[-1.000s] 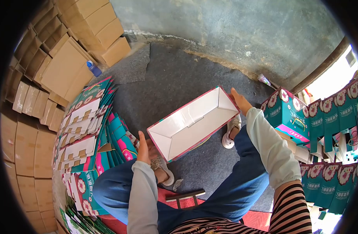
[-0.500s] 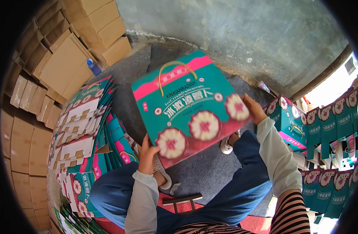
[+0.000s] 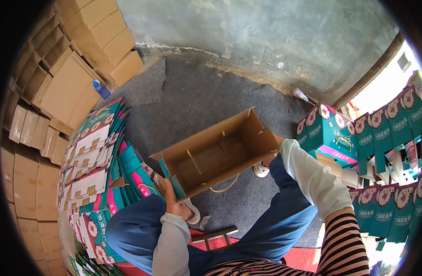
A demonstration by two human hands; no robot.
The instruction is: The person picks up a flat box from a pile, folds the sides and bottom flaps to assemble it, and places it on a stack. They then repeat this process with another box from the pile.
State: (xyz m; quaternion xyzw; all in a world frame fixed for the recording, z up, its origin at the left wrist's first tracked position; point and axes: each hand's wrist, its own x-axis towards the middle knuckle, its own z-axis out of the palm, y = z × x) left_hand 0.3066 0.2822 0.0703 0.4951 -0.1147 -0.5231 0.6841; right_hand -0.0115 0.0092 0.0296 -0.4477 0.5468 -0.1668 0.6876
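Between my hands is a cardboard gift box (image 3: 225, 154), its open side turned up toward me so the bare brown inside shows. Yellow cord ends are threaded through its walls, and a cord handle (image 3: 225, 185) loops out below the near wall. My left hand (image 3: 173, 201) grips the box's left end, by a small teal flap. At the other end, my right hand (image 3: 278, 141) holds the right side, its fingers mostly hidden behind the cardboard and the pale sleeve.
Flat teal-and-pink box blanks (image 3: 94, 158) are piled at my left. Brown cartons (image 3: 27, 175) are stacked behind them, near a blue bottle (image 3: 101, 89). On the right stand several assembled printed boxes (image 3: 339, 133). A small wooden stool (image 3: 215, 235) lies between my legs.
The box has been turned over from its printed front facing me to its open side facing up. It sits a little lower, with both hands still at its ends.
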